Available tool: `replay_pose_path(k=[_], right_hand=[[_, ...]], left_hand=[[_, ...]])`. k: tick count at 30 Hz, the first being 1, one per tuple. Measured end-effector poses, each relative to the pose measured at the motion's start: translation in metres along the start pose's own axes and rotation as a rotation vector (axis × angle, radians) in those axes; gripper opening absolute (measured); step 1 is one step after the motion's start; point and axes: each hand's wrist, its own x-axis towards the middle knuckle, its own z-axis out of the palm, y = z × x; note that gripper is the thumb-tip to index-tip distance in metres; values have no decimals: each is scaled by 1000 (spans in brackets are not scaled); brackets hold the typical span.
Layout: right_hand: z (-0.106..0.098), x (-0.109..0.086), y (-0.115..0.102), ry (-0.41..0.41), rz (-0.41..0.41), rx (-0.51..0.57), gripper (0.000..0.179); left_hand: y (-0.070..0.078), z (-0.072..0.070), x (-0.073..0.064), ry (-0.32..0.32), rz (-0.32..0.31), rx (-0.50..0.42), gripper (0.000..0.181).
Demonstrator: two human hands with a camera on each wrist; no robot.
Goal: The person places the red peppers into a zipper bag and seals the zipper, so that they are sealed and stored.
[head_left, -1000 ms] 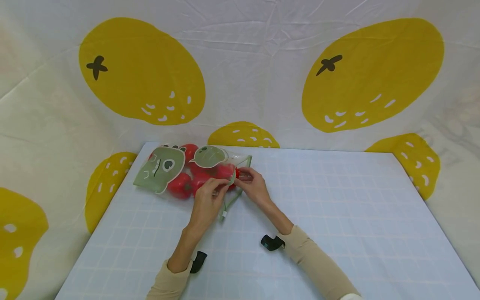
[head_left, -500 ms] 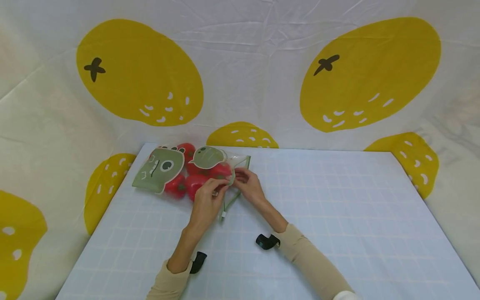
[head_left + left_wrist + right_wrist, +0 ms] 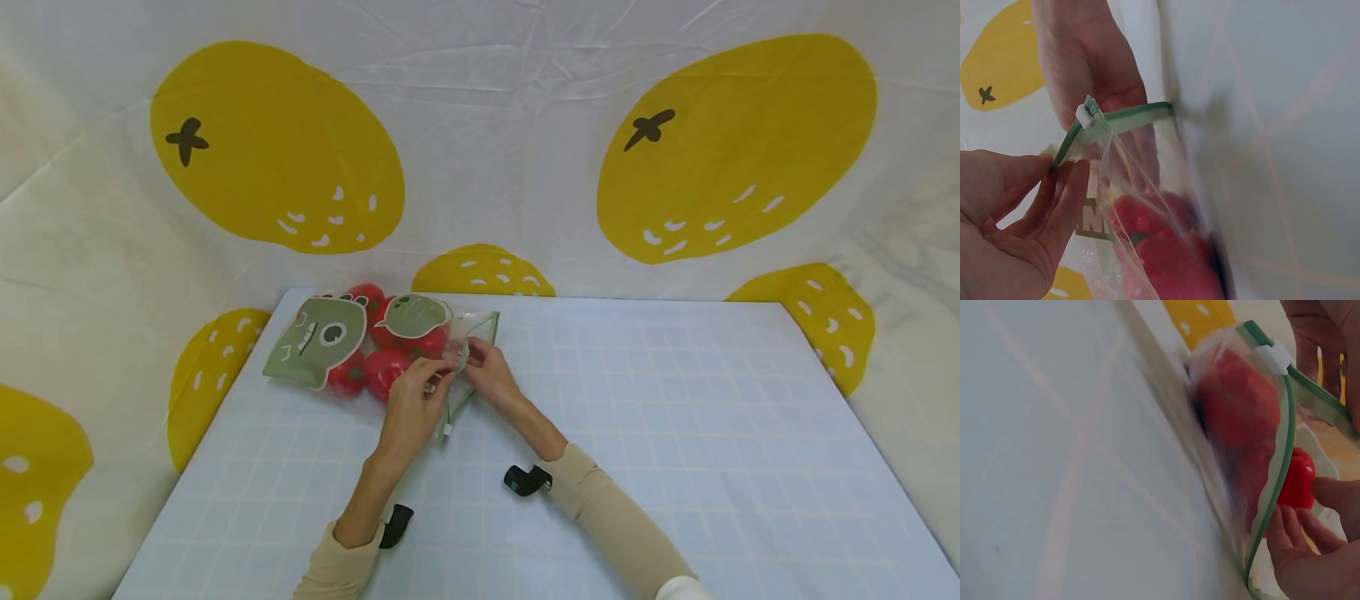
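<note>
A clear zipper bag (image 3: 315,337) with a green one-eyed creature print lies at the back left of the table, its mouth facing right. Several red bell peppers (image 3: 385,372) are inside it. My left hand (image 3: 412,396) pinches the green upper edge of the mouth between thumb and fingers, raising it. Through the opening reach the fairly straight fingers of my right hand (image 3: 495,375), close to a red bell pepper (image 3: 1298,478) in the right wrist view; I cannot tell whether they touch it. A white slider (image 3: 1274,358) sits at one end of the zip.
A pale blue checked cloth covers the table (image 3: 675,417). Behind it hangs a white curtain (image 3: 502,167) printed with large yellow fruit. A black device (image 3: 527,481) is strapped at my right wrist, another black device (image 3: 396,527) at my left.
A red bell pepper at my right fingertips has gone into the bag, and the peppers inside have shifted left. My right hand has moved left into the mouth; the left hand keeps its pinch.
</note>
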Motion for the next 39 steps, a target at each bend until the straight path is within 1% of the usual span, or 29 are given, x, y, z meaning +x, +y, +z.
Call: replay_pose_path(k=[5,8,14,19,22,29,34,39], right_hand=[[-4,-3,0,-43,-35,-35,32],[-9,-6,0,-51,-44,-65,32],[-21,-15,-2,-49,-5,-61,30],[-30,-24,-9,-45,17,-60,32],[-33,-30,-12,-30,11,-57,31],[-39,-38,-14,51,-3,-36,25],[-43,-44,-16,55,13,-58,28],[-46,-51,-20,59,14,-81,30]], left_hand=[[-1,1,-1,-14,-12,11,18],[-2,2,-1,-27,-22,10,19],[-2,4,0,-47,-44,14,19],[-4,6,1,-68,-65,33,17],[-5,7,1,-82,-76,36,16],[-6,6,-1,-101,-94,31,18],[-9,6,-4,-113,-109,31,18],[-10,4,-8,-100,-95,-4,15]])
